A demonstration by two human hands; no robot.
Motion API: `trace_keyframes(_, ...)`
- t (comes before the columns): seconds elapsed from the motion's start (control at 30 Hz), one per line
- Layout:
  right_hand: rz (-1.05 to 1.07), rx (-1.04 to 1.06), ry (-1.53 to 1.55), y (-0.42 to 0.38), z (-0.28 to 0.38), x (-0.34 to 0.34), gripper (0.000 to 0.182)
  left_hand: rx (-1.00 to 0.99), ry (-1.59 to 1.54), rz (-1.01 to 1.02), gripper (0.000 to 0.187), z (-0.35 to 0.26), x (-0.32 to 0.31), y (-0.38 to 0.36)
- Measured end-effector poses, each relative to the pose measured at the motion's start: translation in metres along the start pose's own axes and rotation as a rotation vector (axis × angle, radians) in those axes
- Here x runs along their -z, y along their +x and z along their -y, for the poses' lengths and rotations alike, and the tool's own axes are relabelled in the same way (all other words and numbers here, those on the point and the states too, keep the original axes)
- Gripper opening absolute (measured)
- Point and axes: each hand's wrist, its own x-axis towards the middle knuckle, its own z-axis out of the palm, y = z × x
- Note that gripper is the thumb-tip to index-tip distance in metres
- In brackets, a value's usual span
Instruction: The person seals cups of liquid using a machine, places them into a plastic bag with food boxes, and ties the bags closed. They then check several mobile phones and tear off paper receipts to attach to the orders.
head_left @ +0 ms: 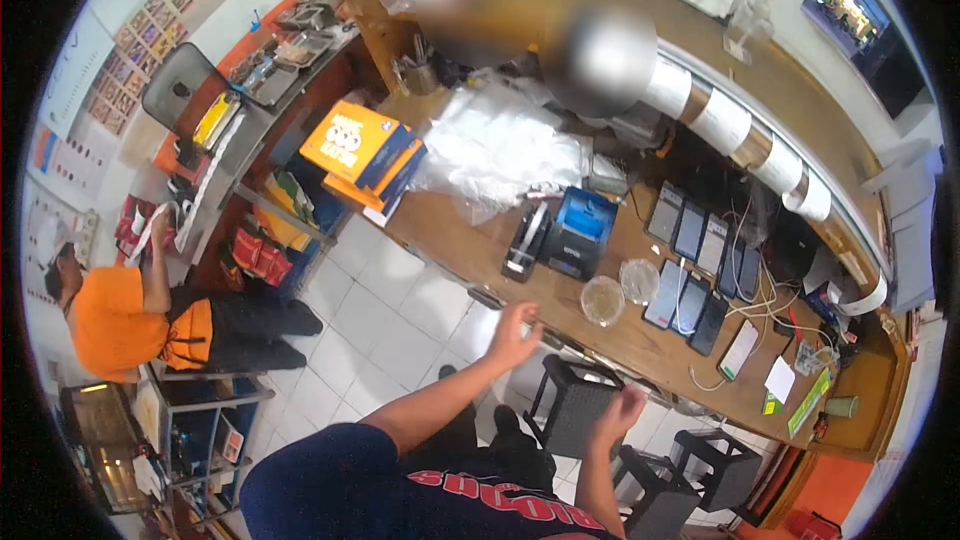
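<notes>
My left hand (515, 336) is raised near the front edge of the wooden counter (450, 250), its fingers apart and nothing in it. Over the dark stools, my right hand (622, 412) is held up, partly blurred; its fingers are hard to make out. On the counter in front of me are a blue and black printer (582, 230), a tape dispenser (526, 240) and two round clear containers, one of them (602, 301) nearer the edge. Several phones (664, 292) with white cables lie farther right.
Orange boxes (358, 145) and clear plastic bags (505, 140) are on the counter's left part. A person in orange (120, 315) stands at the far left by a side counter. Dark stools (575, 405) stand below the counter.
</notes>
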Motion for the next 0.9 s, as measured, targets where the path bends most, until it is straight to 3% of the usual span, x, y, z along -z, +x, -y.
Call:
trace_keyframes(0.07,0.020,0.013,-0.007,-0.032,0.019,-0.028,0.027,-0.081,0.142,-0.153,0.019,0.013,0.055,0.055)
trace_keyframes(0.17,0.223,-0.162,0.109,-0.059,0.043,-0.093,0.017,-0.229,0.408,-0.233,0.015,0.035,0.135,0.204)
trace_keyframes(0.2,0.296,-0.153,0.130,-0.057,0.051,-0.127,0.017,-0.295,0.439,-0.159,0.016,0.046,0.163,0.259)
trace_keyframes(0.3,0.405,-0.113,0.040,-0.029,0.072,-0.246,0.016,-0.229,0.528,0.013,0.018,0.118,0.202,0.368)
trace_keyframes(0.33,0.402,-0.038,0.031,-0.010,0.089,-0.293,0.015,-0.059,0.777,0.262,0.018,0.130,0.208,0.393)
trace_keyframes(0.37,0.407,0.031,0.022,0.007,0.106,-0.336,0.015,0.121,1.018,0.521,0.019,0.139,0.212,0.408)
trace_keyframes(0.47,0.433,0.026,0.120,0.048,0.144,-0.435,0.013,0.039,1.022,0.589,0.019,0.155,0.206,0.427)
trace_keyframes(0.63,0.407,-0.078,0.145,0.068,0.159,-0.485,0.011,0.108,0.991,0.731,0.013,0.144,0.217,0.438)
trace_keyframes(0.77,0.385,-0.109,0.071,0.066,0.122,-0.484,0.011,0.081,0.947,0.602,0.014,0.157,0.219,0.443)
trace_keyframes(0.87,0.399,-0.139,-0.007,0.059,0.098,-0.483,0.014,-0.093,0.738,0.574,0.012,0.132,0.235,0.445)
trace_keyframes(0.9,0.431,-0.150,-0.029,0.058,0.095,-0.483,0.018,-0.138,0.610,0.460,0.012,0.121,0.235,0.449)
